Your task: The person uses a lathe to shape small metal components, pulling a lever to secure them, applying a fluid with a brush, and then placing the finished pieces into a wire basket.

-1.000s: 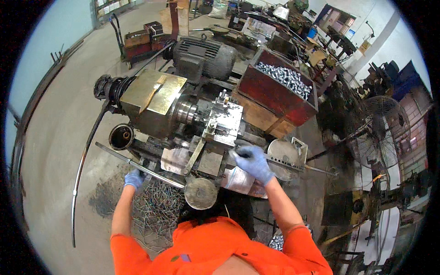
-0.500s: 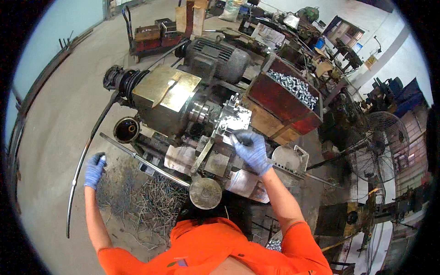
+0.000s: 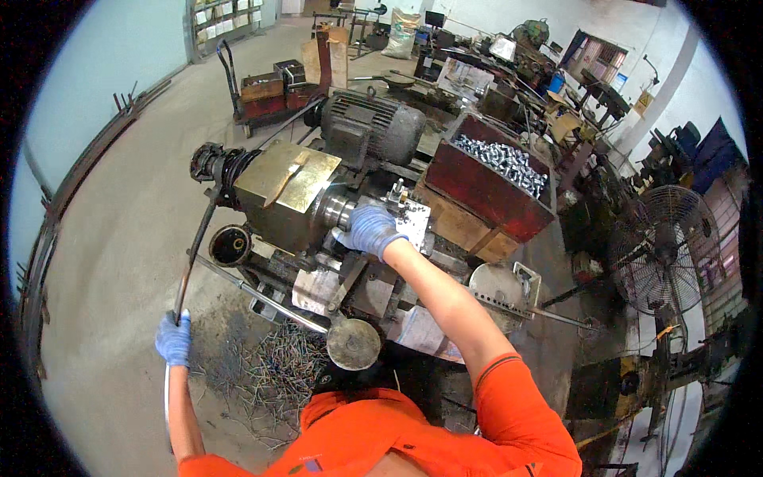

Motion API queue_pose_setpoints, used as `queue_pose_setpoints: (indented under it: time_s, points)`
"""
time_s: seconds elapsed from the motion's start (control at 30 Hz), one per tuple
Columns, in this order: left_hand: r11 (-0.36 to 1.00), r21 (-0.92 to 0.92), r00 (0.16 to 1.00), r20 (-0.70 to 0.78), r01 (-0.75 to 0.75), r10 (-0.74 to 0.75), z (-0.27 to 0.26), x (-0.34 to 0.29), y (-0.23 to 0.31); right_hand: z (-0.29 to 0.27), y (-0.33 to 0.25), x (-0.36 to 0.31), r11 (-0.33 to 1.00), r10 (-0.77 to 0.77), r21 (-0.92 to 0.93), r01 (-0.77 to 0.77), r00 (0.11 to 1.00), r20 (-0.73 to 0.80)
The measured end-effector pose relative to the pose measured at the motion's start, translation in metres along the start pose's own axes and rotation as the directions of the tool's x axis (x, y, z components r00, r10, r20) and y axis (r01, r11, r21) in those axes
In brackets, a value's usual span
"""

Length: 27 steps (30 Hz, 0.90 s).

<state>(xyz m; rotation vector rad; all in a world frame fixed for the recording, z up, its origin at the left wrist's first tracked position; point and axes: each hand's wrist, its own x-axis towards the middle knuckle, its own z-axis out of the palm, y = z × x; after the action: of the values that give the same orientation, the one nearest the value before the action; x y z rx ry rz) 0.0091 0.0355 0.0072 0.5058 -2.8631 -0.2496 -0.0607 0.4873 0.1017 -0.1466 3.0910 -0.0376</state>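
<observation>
Though thin and whippy, long dark steel rod (image 3: 193,254): rigid, heavyish, clasped low in blue-gloved left hand (image 3: 173,339); blue-gloved right hand (image 3: 370,230) resting spread on silvery tool block (image 3: 409,219).

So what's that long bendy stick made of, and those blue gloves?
The long rod in the left hand looks like dark, dull steel: thin, bowed, with no shine. The blue gloves, like the one on the right hand, look like thin rubbery nitrile or latex: smooth, tight on the fingers. Which one, I can't tell.

Grey concrete floor (image 3: 119,238), pale blue wall (image 3: 95,71), standing fan (image 3: 675,238), cluttered benches (image 3: 509,56) behind.
</observation>
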Motion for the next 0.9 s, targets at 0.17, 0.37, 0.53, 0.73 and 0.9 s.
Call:
queue_pose_setpoints:
  time_s: [0.17,0.37,0.53,0.73,0.9]
  points:
    - [1.0,-0.003,0.996,0.094,-0.001,0.001,-0.003,-0.009,0.005,0.004,0.002,0.002,1.0,0.002,-0.014,-0.003,0.998,-0.06]
    - [0.941,0.085,0.937,-0.095,-0.327,0.335,-0.005,0.005,0.015,-0.034,0.001,-0.024,0.993,0.117,-0.006,-0.117,0.993,-0.025]
    - [0.796,-0.35,0.863,-0.313,-0.493,0.397,-0.055,0.017,0.115,-0.09,0.085,-0.066,0.97,0.14,0.242,-0.009,0.835,-0.532]
    - [0.61,-0.327,0.685,-0.462,-0.722,0.564,-0.059,0.048,0.232,-0.11,0.122,-0.123,0.959,0.193,0.019,-0.283,0.605,-0.772]
    - [0.546,-0.242,0.597,-0.374,-0.802,0.71,-0.026,0.046,0.252,-0.057,0.111,-0.189,0.951,0.31,0.208,-0.23,0.696,-0.648]
